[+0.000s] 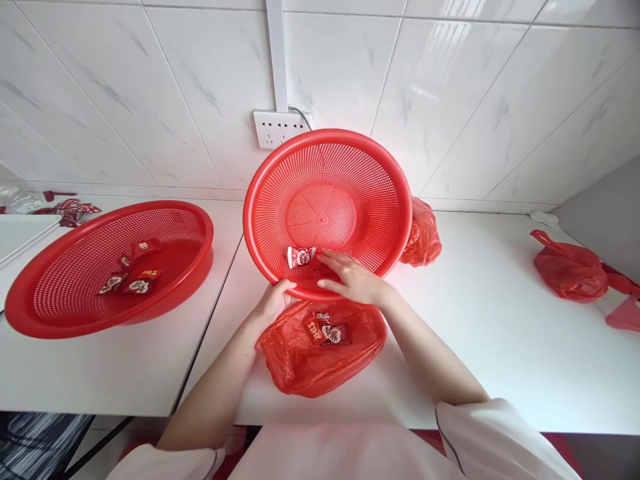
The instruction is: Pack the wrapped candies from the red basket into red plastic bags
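A red basket (323, 217) stands tilted; below it, a red bag (305, 373) lies open; inside the basket, the right hand (357, 280) has fingers apart, grip unclear; the left hand (274, 302) clamps the basket's lower-left rim; packets (301, 257) lie inside basket and bag.

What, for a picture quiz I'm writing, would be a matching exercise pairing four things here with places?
1. Left hand
2. Right hand
3. Open bag
4. Socket panel

A. On the tiled wall
B. Over the lower-right rim of the tilted basket
C. Below the tilted basket, with packets inside
D. At the tilted basket's lower-left rim

Pairs: 1-D, 2-B, 3-C, 4-A
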Demonstrator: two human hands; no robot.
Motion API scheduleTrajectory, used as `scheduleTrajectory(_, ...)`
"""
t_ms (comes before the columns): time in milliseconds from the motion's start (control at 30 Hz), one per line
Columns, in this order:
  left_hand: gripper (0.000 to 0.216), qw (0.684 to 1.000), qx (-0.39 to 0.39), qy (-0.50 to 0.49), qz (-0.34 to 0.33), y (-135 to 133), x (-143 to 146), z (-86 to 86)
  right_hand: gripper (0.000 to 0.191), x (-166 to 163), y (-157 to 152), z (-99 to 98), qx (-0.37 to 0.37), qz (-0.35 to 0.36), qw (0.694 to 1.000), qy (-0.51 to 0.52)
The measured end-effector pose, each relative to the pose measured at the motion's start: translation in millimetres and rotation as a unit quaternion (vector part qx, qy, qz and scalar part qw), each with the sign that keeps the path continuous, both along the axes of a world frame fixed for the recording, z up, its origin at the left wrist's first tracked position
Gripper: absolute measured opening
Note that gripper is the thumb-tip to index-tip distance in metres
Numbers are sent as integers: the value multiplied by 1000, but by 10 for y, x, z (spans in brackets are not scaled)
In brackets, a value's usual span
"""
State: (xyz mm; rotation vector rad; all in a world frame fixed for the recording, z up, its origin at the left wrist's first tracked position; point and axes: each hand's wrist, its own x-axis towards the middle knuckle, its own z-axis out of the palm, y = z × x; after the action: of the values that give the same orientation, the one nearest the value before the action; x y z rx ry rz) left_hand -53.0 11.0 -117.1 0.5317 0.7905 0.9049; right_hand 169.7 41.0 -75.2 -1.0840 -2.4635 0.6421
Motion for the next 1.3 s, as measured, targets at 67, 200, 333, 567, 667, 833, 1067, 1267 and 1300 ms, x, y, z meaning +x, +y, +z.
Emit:
scheduleTrajectory(67, 42, 1000, -8, -11, 5, -4, 16, 7, 87, -86, -6, -122, 8, -8, 998, -59)
scheduleTrajectory(200, 42, 998, 3, -29, 50, 21, 27, 20, 95, -166, -38, -178, 40, 0, 994, -98)
scheduleTrajectory(333, 38, 998, -4, -36, 47, 92, -24, -29, 58, -112, -15, -95, 36, 20, 999, -9)
scheduleTrajectory(567, 26, 992, 57, 41, 107, 177, -102, -87, 33, -8, 127, -79, -190, -104, 916, 338)
scheduleTrajectory(667, 29, 996, 31, 23, 78, 127, -79, -54, 37, -28, 173, -138, -317, -120, 825, 451)
scheduleTrajectory(833, 37, 999, -26, -24, 16, 46, -44, -14, 37, -66, 207, -223, -358, -126, 790, 482)
scheduleTrajectory(1067, 37, 1000, -12, -8, 2, 34, -52, -19, 32, 25, 109, -33, -285, -29, 882, 375)
scheduleTrajectory(1267, 38, 999, 25, 25, 30, 12, -31, 16, 36, 12, 48, 5, -203, -32, 947, 246)
scheduleTrajectory(1300, 39, 999, 18, 23, 18, 2, -25, 28, 37, -2, 53, -8, -160, -59, 958, 229)
